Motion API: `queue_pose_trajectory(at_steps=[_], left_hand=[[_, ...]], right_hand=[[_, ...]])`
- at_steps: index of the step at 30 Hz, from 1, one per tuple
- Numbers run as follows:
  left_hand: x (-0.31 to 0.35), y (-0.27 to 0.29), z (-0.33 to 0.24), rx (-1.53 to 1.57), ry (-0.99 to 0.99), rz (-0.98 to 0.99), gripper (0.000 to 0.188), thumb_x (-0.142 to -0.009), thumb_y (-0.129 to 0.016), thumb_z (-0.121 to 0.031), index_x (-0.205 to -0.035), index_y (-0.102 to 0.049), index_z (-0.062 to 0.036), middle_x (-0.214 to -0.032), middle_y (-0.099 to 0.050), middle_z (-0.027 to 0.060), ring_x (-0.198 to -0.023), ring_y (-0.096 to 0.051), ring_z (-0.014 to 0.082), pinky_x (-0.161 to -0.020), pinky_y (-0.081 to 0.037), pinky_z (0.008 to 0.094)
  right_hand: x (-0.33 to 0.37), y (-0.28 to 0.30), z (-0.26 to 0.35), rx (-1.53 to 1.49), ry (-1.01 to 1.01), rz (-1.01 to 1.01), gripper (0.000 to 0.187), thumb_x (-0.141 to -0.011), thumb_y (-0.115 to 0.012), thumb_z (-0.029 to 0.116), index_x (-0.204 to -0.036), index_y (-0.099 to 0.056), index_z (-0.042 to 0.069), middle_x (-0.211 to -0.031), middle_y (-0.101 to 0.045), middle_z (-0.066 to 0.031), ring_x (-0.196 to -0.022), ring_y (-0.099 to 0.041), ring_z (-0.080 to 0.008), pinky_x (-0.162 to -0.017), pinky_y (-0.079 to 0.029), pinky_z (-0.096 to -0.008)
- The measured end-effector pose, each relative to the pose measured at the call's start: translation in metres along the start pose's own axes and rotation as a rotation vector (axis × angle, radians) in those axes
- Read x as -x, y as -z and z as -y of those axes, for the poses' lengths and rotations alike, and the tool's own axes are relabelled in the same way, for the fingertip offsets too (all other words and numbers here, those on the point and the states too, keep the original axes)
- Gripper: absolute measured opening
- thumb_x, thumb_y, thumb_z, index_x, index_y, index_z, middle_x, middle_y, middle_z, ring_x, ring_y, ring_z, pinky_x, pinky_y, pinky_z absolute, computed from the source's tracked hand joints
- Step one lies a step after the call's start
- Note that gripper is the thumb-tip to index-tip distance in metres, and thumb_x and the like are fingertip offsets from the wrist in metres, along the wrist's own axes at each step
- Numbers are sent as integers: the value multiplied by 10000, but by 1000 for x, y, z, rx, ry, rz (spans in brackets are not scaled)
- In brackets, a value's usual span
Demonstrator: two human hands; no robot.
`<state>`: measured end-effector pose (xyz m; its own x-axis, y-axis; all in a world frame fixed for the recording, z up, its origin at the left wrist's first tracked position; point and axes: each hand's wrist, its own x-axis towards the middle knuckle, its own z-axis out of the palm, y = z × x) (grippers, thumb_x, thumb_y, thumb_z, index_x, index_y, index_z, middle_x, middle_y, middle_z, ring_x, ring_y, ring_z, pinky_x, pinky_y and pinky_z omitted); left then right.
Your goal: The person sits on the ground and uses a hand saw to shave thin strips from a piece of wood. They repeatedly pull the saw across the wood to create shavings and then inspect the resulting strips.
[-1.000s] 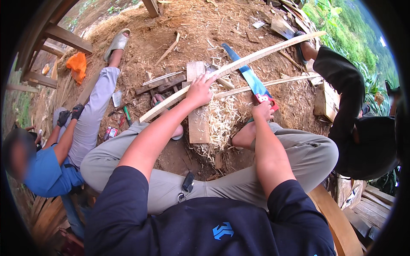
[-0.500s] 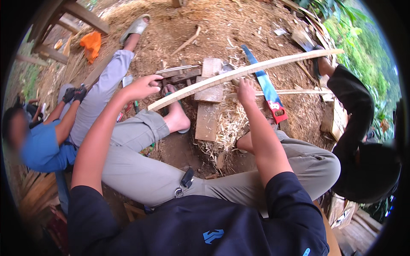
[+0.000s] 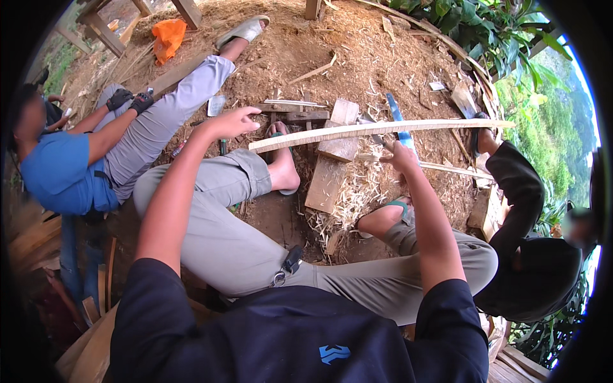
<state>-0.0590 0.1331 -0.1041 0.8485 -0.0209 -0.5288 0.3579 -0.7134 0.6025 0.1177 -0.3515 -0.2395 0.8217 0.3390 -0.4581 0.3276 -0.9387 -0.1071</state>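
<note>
A long, pale, slightly curved wooden strip (image 3: 332, 133) spans the space before me, its left end over my shin. Near that end, my left hand (image 3: 236, 121) is raised, fingers apart, holding nothing. My right hand (image 3: 402, 158) is closed just below the strip's middle, around what looks like a knife (image 3: 382, 141); its grey blade passes behind the strip and its handle is hidden in my fingers. What supports the strip cannot be made out. A saw's blue blade (image 3: 395, 110) lies beyond; my hand and forearm cover its handle.
Wooden blocks (image 3: 327, 185) stand between my feet beside a heap of shavings (image 3: 357, 204). Another thin strip (image 3: 453, 169) lies to the right. A person in a blue shirt (image 3: 57, 172) sits left; one in black (image 3: 523, 274) is close at right. An orange bag (image 3: 168, 39) lies far left.
The view has shifted. The strip now lies more level, its left end lower relative to its right. My right hand has moved rightward along it, now covering the saw's red handle. My left hand stays open.
</note>
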Motion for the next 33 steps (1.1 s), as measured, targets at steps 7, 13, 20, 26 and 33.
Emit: queue_pose_trajectory(at_steps=[7,13,20,26,33], left_hand=[[2,6,9,-70,-36,11,636,-973,-642,-321,-1503,-395,-70,-1167,-679,140,-1056,-624,200,-941,-477,350],[-10,11,17,2,-55,-50,596,-978,-621,-340,-1464,-435,-49,-1215,-658,147,-1084,-620,208,-946,-476,346],[-7,0,16,-42,-49,-20,590,-960,-638,-388,-1408,-495,-32,-1212,-664,172,-1106,-635,251,-947,-490,377],[-7,-9,6,-172,-6,68,610,-945,-646,-371,-1440,-471,-61,-1244,-652,211,-1155,-632,323,-987,-484,401],[-11,-2,0,33,14,27,585,-965,-638,-350,-1460,-458,-95,-1304,-617,205,-1156,-633,302,-974,-493,400]], right_hand=[[17,83,-65,420,-54,342,644,-944,-499,591,-1109,-713,6,-1063,-712,-238,-1006,-682,-388,-888,-513,-495],[93,239,-15,433,183,149,283,-956,-584,276,-961,-742,42,-873,-703,-182,-870,-650,-339,-824,-496,-461],[3,204,152,-67,367,-68,293,-1032,-524,322,-1217,-665,144,-904,-664,-75,-832,-580,-206,-789,-485,-414],[-114,74,216,-199,482,1,300,-1019,-539,330,-1255,-671,198,-1121,-712,-125,-960,-684,-293,-800,-532,-433],[-163,37,252,58,551,-112,311,-957,-601,118,-1135,-727,340,-1015,-711,-41,-936,-707,-213,-786,-596,-366]])
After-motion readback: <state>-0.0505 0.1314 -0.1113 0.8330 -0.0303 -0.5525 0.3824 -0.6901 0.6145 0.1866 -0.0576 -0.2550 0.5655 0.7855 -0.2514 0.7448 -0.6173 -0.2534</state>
